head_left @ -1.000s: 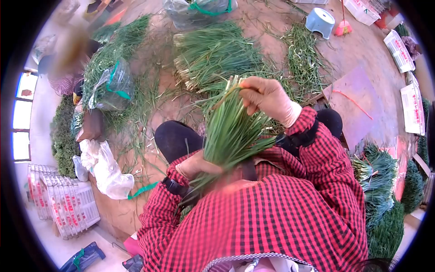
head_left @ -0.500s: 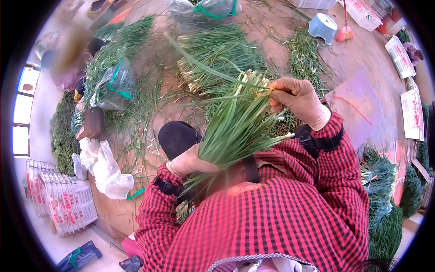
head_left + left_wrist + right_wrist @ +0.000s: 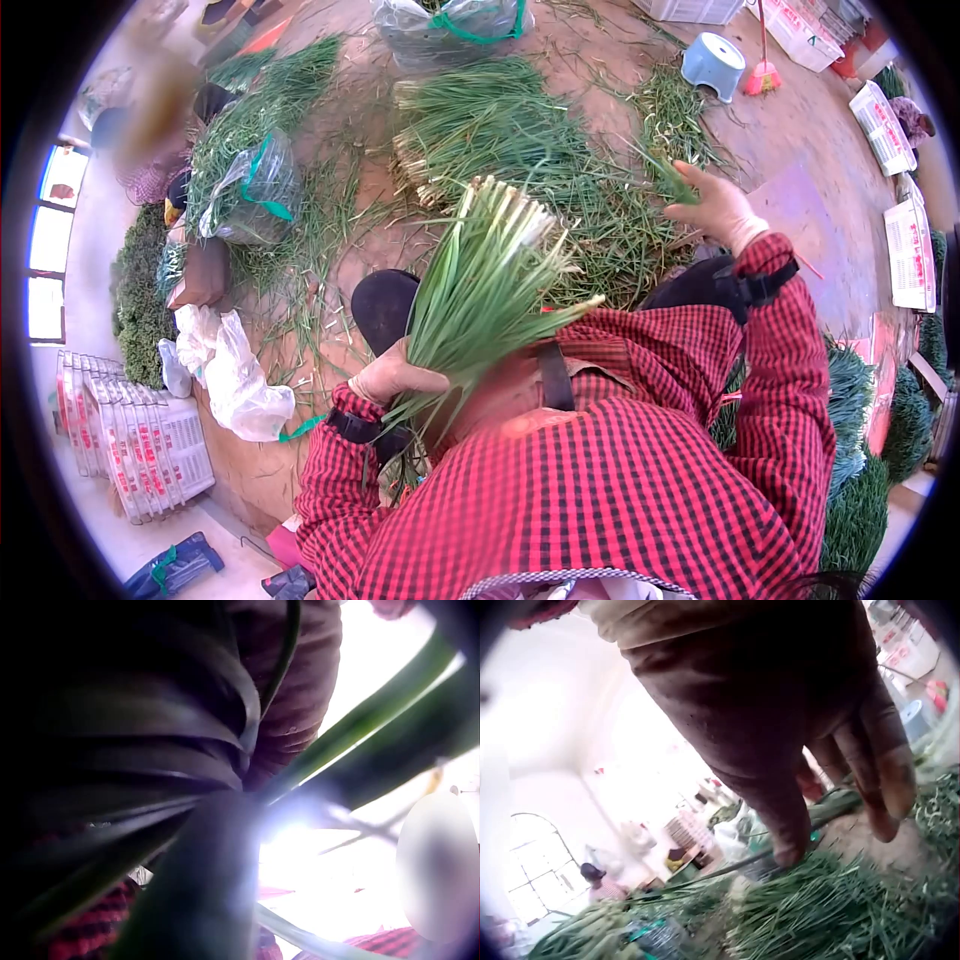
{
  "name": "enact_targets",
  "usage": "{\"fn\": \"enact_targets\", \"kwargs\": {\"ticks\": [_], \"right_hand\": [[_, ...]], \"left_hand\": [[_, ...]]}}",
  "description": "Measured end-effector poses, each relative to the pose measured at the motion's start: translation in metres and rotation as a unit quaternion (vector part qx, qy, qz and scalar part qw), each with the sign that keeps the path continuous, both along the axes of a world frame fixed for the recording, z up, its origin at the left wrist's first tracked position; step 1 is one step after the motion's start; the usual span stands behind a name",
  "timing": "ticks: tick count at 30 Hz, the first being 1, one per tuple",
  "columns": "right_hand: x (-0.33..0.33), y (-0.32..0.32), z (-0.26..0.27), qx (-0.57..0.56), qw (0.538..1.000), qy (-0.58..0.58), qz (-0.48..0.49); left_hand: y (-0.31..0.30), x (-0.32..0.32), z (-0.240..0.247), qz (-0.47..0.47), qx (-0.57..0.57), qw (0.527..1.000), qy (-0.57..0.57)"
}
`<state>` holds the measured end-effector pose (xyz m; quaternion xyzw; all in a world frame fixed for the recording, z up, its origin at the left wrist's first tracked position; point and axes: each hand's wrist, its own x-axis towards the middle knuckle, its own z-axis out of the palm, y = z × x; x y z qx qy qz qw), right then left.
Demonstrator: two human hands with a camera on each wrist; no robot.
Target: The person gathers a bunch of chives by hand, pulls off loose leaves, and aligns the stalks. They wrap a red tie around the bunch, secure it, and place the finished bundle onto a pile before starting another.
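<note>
My left hand (image 3: pixel 395 375), in a pale glove, grips a bunch of garlic chives (image 3: pixel 490 280) low on its leaves, in front of my lap. Its white stem ends fan upward, away from me. In the left wrist view, dark blades (image 3: pixel 217 862) crowd the camera beside gloved fingers (image 3: pixel 296 690). Off to the right, over the floor litter, my gloved right hand (image 3: pixel 715 205) has thumb and fingers parted. A few loose green leaves (image 3: pixel 668 180) lie in the gap between them. The right wrist view shows a long leaf (image 3: pixel 832 808) between the spread thumb and fingers.
A heap of chives (image 3: pixel 490 130) lies ahead on the floor, with loose trimmings (image 3: pixel 640 240) beside it. Plastic bags (image 3: pixel 255 195) stand left and ahead. A blue stool (image 3: pixel 713 62) is far right. Crates (image 3: pixel 150 435) stack at left; tied bundles (image 3: pixel 850 400) lie at right.
My right hand has drawn away from the bunch to the right, taking some leaves off it. The stem ends now fan apart. My left hand keeps its grip and has shifted slightly left.
</note>
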<state>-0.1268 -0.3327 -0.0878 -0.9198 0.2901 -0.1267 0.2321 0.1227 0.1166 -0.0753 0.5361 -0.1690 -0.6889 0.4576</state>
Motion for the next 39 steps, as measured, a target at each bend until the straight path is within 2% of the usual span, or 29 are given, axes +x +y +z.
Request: {"fn": "enact_targets", "kwargs": {"ticks": [2, 3, 4, 5, 6, 7, 8, 10, 13, 14, 15, 16, 17, 18, 19, 20, 23, 26, 28, 29, 32, 36, 37, 39], "right_hand": [[0.019, 0.048, 0.026, 0.067, 0.998, 0.014, 0.001], [0.035, 0.066, 0.027, 0.135, 0.99, -0.046, 0.012], [0.054, 0.084, 0.044, 0.111, 0.994, 0.005, 0.015], [0.065, 0.089, 0.028, 0.169, 0.985, -0.028, 0.031], [0.081, 0.087, 0.02, 0.293, 0.954, 0.025, 0.064], [0.091, 0.097, 0.025, 0.401, 0.906, -0.021, 0.137], [0.098, 0.11, 0.02, 0.513, 0.852, -0.058, 0.088], [0.107, 0.12, 0.01, 0.558, 0.813, -0.129, 0.101], [0.103, 0.125, 0.018, 0.519, 0.838, -0.152, 0.068], [0.102, 0.121, 0.016, 0.469, 0.86, -0.193, 0.049], [0.102, 0.101, 0.002, 0.474, 0.825, -0.301, 0.06], [0.09, 0.082, 0.032, 0.473, 0.853, -0.221, 0.014], [0.08, 0.063, 0.019, 0.41, 0.88, -0.238, -0.029], [0.067, 0.037, 0.004, 0.328, 0.926, -0.187, 0.007], [0.063, 0.046, 0.009, 0.158, 0.976, -0.153, 0.003], [0.056, 0.058, 0.014, -0.018, 0.993, -0.114, -0.002], [0.062, 0.102, 0.044, 0.077, 0.976, -0.136, 0.149], [0.085, 0.131, 0.028, 0.131, 0.953, -0.16, 0.222], [0.093, 0.137, 0.019, 0.135, 0.955, -0.147, 0.221], [0.093, 0.141, 0.017, 0.101, 0.963, -0.148, 0.201], [0.089, 0.134, 0.017, 0.049, 0.954, -0.212, 0.207], [0.07, 0.122, 0.033, -0.04, 0.964, -0.173, 0.2], [0.067, 0.111, 0.028, -0.044, 0.962, -0.196, 0.183], [0.048, 0.075, 0.017, -0.062, 0.984, -0.136, 0.097]], "left_hand": [[-0.004, -0.005, -0.001, 0.017, 0.005, 1.0, 0.011], [-0.008, -0.007, -0.001, 0.025, 0.007, 1.0, 0.015], [-0.011, -0.009, 0.001, 0.024, 0.005, 1.0, 0.007], [-0.014, -0.013, 0.001, 0.022, 0.003, 1.0, -0.003], [-0.017, -0.016, 0.002, 0.019, 0.001, 1.0, -0.014], [-0.018, -0.02, 0.003, 0.024, -0.003, 0.999, -0.021], [-0.018, -0.022, 0.001, 0.023, -0.005, 1.0, -0.003], [-0.016, -0.023, -0.002, 0.008, -0.007, 1.0, -0.005], [-0.013, -0.025, 0.002, 0.009, -0.034, 0.999, -0.003], [-0.009, -0.023, 0.0, 0.0, -0.03, 0.999, -0.012], [-0.005, -0.021, -0.004, -0.008, -0.026, 0.999, -0.02], [-0.002, -0.02, -0.007, -0.018, -0.022, 0.999, -0.028], [-0.001, -0.02, -0.007, -0.008, -0.025, 0.999, -0.017], [0.0, -0.021, -0.007, 0.002, -0.028, 1.0, -0.007], [0.001, -0.021, -0.006, 0.011, -0.03, 0.999, 0.003], [0.001, -0.02, -0.006, 0.024, -0.018, 0.999, 0.014], [-0.004, -0.018, -0.013, 0.037, 0.0, 0.999, 0.035], [-0.019, -0.028, 0.002, 0.061, -0.016, 0.997, 0.042], [-0.02, -0.03, 0.007, 0.067, -0.011, 0.997, 0.048], [-0.02, -0.031, 0.007, 0.068, -0.012, 0.996, 0.05], [-0.015, -0.031, 0.009, 0.066, -0.019, 0.997, 0.041], [-0.018, -0.033, 0.014, 0.04, -0.036, 0.998, 0.017], [-0.018, -0.034, 0.013, 0.039, -0.036, 0.998, 0.019], [-0.014, -0.029, 0.007, 0.015, -0.03, 0.999, -0.003]]}}
